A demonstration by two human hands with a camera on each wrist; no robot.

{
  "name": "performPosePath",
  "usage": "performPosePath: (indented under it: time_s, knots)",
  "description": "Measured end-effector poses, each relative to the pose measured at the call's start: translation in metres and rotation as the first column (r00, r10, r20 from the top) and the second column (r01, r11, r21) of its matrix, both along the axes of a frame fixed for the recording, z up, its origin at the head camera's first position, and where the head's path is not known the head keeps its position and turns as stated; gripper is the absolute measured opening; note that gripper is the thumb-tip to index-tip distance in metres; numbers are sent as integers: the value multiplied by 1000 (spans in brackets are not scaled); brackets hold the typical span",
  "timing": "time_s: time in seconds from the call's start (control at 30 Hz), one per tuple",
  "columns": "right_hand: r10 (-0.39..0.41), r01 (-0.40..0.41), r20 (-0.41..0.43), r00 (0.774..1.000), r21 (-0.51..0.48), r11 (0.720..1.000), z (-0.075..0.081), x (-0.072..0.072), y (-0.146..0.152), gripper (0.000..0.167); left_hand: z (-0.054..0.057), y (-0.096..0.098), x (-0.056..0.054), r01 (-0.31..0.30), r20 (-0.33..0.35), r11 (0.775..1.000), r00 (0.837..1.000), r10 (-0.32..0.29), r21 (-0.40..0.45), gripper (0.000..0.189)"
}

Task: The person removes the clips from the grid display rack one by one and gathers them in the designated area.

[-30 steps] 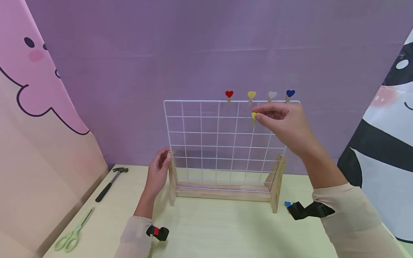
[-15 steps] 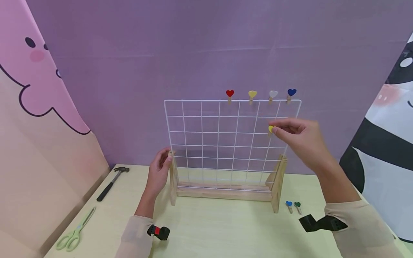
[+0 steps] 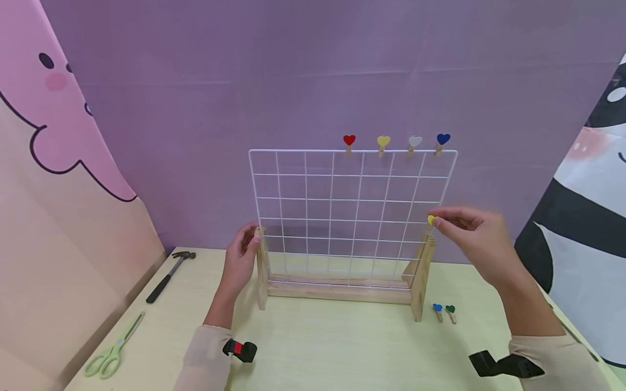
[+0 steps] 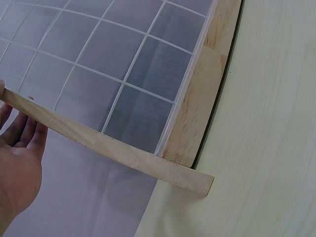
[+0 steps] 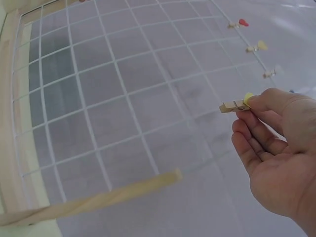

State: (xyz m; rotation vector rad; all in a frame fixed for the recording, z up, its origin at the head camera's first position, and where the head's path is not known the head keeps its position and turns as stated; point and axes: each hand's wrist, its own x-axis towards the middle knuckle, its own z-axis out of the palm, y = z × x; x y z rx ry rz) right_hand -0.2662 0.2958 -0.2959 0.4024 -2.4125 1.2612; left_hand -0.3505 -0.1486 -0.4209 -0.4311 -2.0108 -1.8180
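Note:
My right hand (image 3: 471, 239) pinches a small wooden clothespin (image 5: 234, 105) with a yellow heart between thumb and fingertips. It is in front of the right side of a white wire grid (image 3: 331, 199), and the pin looks apart from the wires in the right wrist view. My left hand (image 3: 240, 259) grips the top of the left upright (image 4: 98, 140) of the wooden stand that holds the grid, thumb on one side and fingers on the other. Along the grid's top wire are clipped heart clothespins: red (image 3: 349, 140), yellow (image 3: 383, 142), white (image 3: 414, 142) and dark blue (image 3: 443, 139).
Right of the stand, a blue heart clothespin (image 3: 438, 309) and a green heart clothespin (image 3: 451, 311) lie on the table (image 3: 332, 347). A hammer (image 3: 168, 277) and green-handled scissors (image 3: 113, 350) lie at the left. A purple backdrop (image 3: 195, 125) hangs behind.
My right hand has moved down and to the right from near the grid's top wire, carrying the yellow heart clothespin. The blue and green pins came into full view. My left hand stayed put.

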Motion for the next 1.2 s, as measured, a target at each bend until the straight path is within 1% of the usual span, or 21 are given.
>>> performPosePath:
  time_s: [0.07, 0.2, 0.43, 0.63, 0.77, 0.93, 1.1, 1.2]
  knots:
    - [-25, 25, 13, 1000, 24, 999, -8, 3, 5, 35, 0, 0, -1, 1, 2, 1000, 1000, -1, 0, 38]
    - [-41, 40, 24, 999, 45, 998, -24, 5, 14, 36, 0, 0, -1, -6, 0, 1000, 1000, 6, -9, 38]
    - [-35, 35, 75, 997, 10, 999, -49, 6, 29, 38, -2, -1, -1, -8, 2, 1000, 1000, 8, -9, 38]
    - [-94, 94, 128, 987, 6, 996, -69, 8, 44, 37, -2, -1, -2, -8, 0, 1000, 1000, 8, -18, 38]
    - [-109, 111, 159, 981, -1, 994, -83, 10, 54, 36, -1, -1, -2, -10, 0, 1000, 1000, 10, -19, 38]
    - [-126, 131, 187, 974, -12, 991, -95, 12, 64, 36, -1, -1, -3, -16, -8, 1000, 1000, 16, -16, 38]
    - [-133, 139, 180, 975, -21, 990, -109, 14, 74, 34, -3, -2, -3, -18, -3, 1000, 1000, 18, -14, 37]
    - [-132, 141, 192, 972, -32, 990, -118, 15, 79, 33, -2, -1, -3, -9, 4, 1000, 1000, 9, -21, 37]
